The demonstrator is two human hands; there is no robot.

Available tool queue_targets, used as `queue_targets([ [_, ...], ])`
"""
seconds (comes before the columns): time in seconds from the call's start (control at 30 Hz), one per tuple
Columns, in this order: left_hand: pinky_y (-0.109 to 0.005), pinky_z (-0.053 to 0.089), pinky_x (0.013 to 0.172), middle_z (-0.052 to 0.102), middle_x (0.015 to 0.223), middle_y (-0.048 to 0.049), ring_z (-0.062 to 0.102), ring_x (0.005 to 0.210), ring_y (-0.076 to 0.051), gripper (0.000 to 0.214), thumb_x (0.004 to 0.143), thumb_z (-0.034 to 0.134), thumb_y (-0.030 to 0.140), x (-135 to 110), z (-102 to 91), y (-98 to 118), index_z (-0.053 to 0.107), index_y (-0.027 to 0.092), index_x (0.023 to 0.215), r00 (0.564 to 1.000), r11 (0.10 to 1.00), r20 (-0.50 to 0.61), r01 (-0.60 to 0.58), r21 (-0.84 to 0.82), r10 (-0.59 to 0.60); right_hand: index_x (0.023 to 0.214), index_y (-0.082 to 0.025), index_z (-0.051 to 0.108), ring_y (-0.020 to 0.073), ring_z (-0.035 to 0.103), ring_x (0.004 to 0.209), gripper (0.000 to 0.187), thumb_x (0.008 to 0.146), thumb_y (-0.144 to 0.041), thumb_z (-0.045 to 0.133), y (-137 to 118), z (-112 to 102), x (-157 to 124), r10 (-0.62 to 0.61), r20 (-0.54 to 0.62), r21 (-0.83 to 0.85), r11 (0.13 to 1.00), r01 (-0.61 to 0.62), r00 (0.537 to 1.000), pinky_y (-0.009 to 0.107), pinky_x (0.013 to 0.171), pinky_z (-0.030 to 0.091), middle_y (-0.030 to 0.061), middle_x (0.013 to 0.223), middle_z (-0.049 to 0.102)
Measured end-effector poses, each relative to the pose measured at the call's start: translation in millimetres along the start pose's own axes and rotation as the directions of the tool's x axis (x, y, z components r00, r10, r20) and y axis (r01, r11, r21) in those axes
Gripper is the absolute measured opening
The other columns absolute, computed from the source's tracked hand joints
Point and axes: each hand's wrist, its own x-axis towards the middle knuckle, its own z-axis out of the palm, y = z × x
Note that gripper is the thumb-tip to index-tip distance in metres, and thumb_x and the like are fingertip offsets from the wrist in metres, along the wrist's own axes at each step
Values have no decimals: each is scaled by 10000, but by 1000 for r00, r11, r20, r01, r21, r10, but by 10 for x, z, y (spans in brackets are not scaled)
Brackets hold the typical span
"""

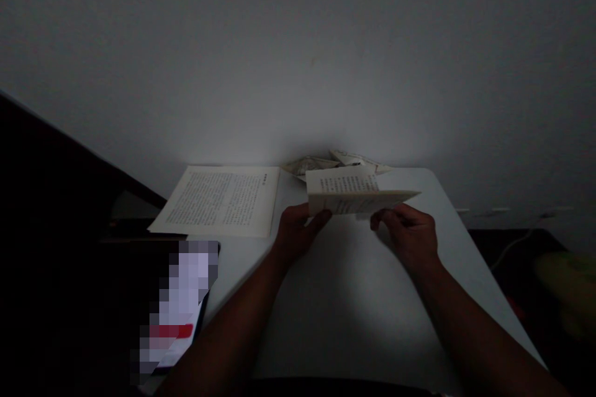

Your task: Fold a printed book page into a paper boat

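A folded printed sheet of paper (347, 193) is held just above the white table (335, 310), near its far middle. My left hand (298, 232) pinches the sheet's lower left corner between thumb and fingers. My right hand (407, 232) has its fingers curled under the sheet's lower right edge, thumb tip touching the fold. Both forearms reach in from the bottom of the view.
An open book or stack of printed pages (221, 200) lies flat at the table's far left. Folded paper pieces (321, 163) rest against the wall behind the sheet. A dark device with a lit screen (179, 304) sits at the left front. A cable (510, 248) runs right of the table.
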Motion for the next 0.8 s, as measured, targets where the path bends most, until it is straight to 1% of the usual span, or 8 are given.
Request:
queue_targets([
  [0.13, -229, 436, 541, 648, 604, -30, 592, 586, -131, 421, 862, 489, 447, -8, 22, 0, 674, 138, 643, 1000, 999, -28, 16, 39, -15, 618, -177, 670, 139, 558, 557, 313, 800, -423, 608, 36, 7, -24, 33, -30, 41, 999, -32, 999, 270, 541, 433, 16, 605, 627],
  [0.3, -206, 355, 466, 553, 501, 0, 501, 479, -89, 449, 836, 544, 418, -12, 43, 28, 608, 138, 491, 1000, 1000, -27, 10, 9, -10, 692, -181, 680, 159, 585, 622, 215, 774, -378, 659, 143, 17, -30, 75, -140, 178, 983, -49, 987, 291, 592, 441, 13, 627, 623],
  [0.4, -210, 391, 498, 614, 565, -27, 553, 524, -97, 454, 820, 580, 383, -10, 30, 39, 591, 140, 436, 999, 996, 0, 32, -85, -32, 680, -187, 639, 126, 528, 542, 220, 789, -378, 645, 209, -2, 7, 90, -230, 287, 958, -21, 969, 269, 531, 411, -10, 575, 574],
  [0.5, -222, 426, 533, 666, 652, -63, 605, 604, -124, 503, 817, 578, 407, 2, 7, 19, 560, 139, 391, 997, 982, -29, 69, -173, -75, 554, -194, 517, 82, 391, 414, 342, 790, -410, 635, 224, -42, 36, 97, -269, 301, 954, -13, 958, 238, 434, 336, -54, 464, 426],
  [0.57, -222, 416, 498, 669, 652, -70, 596, 582, -125, 496, 837, 530, 454, 20, -5, -20, 612, 134, 468, 986, 962, -68, 133, -238, -153, 510, -196, 463, 75, 357, 393, 396, 770, -430, 649, 200, -63, 31, 95, -248, 261, 965, -28, 964, 236, 413, 320, -63, 442, 376],
  [0.63, -230, 431, 502, 678, 687, -75, 590, 578, -127, 460, 856, 480, 484, 45, -12, -72, 682, 123, 655, 968, 920, -74, 201, -337, -238, 505, -194, 485, 88, 401, 419, 392, 752, -442, 661, 157, -66, 12, 81, -187, 198, 979, -43, 979, 241, 424, 345, -47, 458, 416],
  [0.73, -265, 487, 599, 689, 820, -97, 613, 652, -142, 397, 835, 515, 480, 74, -12, -133, 662, 112, 808, 957, 837, 47, 275, -473, -288, 514, -188, 544, 115, 466, 475, 352, 736, -428, 674, 87, -29, -22, 33, -49, 108, 994, -27, 998, 253, 448, 383, -15, 505, 506],
  [0.8, -279, 495, 643, 683, 876, -102, 620, 700, -152, 372, 797, 574, 469, 73, -4, -140, 647, 114, 880, 944, 816, 163, 331, -475, -288, 493, -187, 537, 120, 477, 488, 351, 738, -398, 675, 53, 10, -38, -3, 56, 87, 996, -2, 998, 256, 452, 391, -4, 514, 526],
])
